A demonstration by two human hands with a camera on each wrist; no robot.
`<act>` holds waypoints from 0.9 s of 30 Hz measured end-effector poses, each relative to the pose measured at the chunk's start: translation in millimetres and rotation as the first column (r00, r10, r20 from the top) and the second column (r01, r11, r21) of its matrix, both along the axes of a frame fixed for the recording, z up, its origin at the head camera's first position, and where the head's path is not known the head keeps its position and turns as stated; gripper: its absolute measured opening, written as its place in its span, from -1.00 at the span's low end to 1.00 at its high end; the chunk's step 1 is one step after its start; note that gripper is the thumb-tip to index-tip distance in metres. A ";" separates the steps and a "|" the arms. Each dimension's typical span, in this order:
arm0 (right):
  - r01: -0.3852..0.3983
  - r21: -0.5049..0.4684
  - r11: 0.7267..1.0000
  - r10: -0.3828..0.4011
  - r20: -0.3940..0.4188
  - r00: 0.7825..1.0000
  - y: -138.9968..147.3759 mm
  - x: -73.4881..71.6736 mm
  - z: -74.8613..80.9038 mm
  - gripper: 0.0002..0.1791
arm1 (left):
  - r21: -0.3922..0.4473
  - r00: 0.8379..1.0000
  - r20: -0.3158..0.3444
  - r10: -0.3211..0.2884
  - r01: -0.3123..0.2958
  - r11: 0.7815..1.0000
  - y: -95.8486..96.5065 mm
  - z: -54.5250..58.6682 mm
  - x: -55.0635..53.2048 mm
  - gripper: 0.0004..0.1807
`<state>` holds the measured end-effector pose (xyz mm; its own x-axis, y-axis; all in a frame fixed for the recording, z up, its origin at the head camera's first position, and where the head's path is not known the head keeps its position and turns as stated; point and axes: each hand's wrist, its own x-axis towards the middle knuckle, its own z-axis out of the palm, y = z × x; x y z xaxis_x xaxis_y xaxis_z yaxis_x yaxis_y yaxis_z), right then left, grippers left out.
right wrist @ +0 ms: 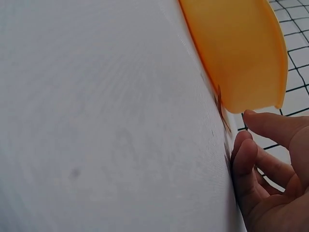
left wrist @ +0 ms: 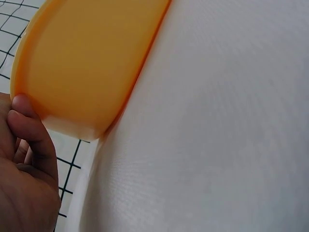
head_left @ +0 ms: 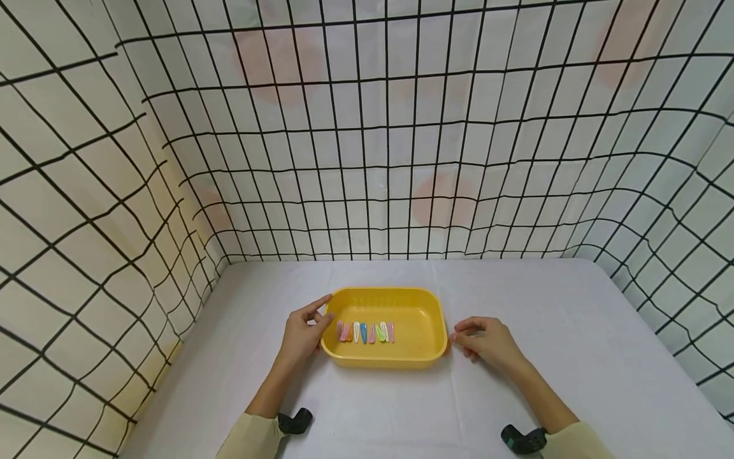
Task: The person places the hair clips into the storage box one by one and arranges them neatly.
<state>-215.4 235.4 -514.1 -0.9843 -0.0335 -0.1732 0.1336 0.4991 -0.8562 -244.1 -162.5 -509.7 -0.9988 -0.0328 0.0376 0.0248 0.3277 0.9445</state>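
A yellow plastic tray (head_left: 413,347) with rounded corners sits on the white-covered table. Inside it, snap hair clips (head_left: 364,333) in pink, orange, white, blue and green lie side by side in a row, toward the tray's left half. My left hand (head_left: 302,330) holds the tray's left rim, the thumb over the edge and fingers against the outer wall. In the left wrist view, bent fingertips (left wrist: 23,108) meet that wall just under the rim. Just off the tray's right end is my right hand (head_left: 487,341), its fingers loosely bent with nothing between them.
White cloth (head_left: 390,408) covers the table. A black wire grid (head_left: 387,146) stands along the back and both sides, with pale sheeting behind it. Black wrist devices (head_left: 295,421) are worn at both sleeve cuffs.
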 end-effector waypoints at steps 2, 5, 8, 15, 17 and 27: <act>0.004 0.021 1.000 -0.003 -0.014 1.000 -0.9 0.0 -0.9 -0.61 | 0.002 1.000 -0.002 -0.002 0.002 1.000 -0.2 -0.2 0.3 -0.50; 0.004 0.056 0.998 -0.002 -0.032 0.999 -1.8 0.1 -1.9 -0.64 | 0.005 1.000 -0.008 -0.004 0.004 1.000 -0.2 -0.4 0.6 -0.50; 0.012 0.085 0.996 -0.008 -0.044 0.999 -3.1 -0.1 -2.2 -0.69 | 0.007 1.000 -0.011 -0.008 0.008 1.000 0.1 -0.4 0.9 -0.50; 0.034 0.154 0.987 -0.024 -0.067 0.997 -7.9 -1.4 -2.6 -0.75 | 0.018 1.000 -0.016 -0.005 0.005 1.000 -1.2 -1.9 1.1 -0.50; 0.036 0.185 0.982 -0.022 -0.080 0.997 -9.0 -1.3 -2.9 -0.75 | 0.021 1.000 -0.019 -0.004 0.005 1.000 -1.5 -2.1 1.5 -0.50; 0.008 0.224 0.975 0.023 -0.136 0.990 -9.4 2.6 -0.9 -0.84 | 0.017 0.999 -0.036 -0.020 0.020 1.000 -1.5 -1.8 0.6 -0.50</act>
<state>-212.8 226.0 -515.0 -0.9990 -0.0169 -0.0411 0.0187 0.6805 -0.7325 -243.5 -164.1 -511.4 -0.9973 -0.0139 0.0728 0.0649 0.3105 0.9484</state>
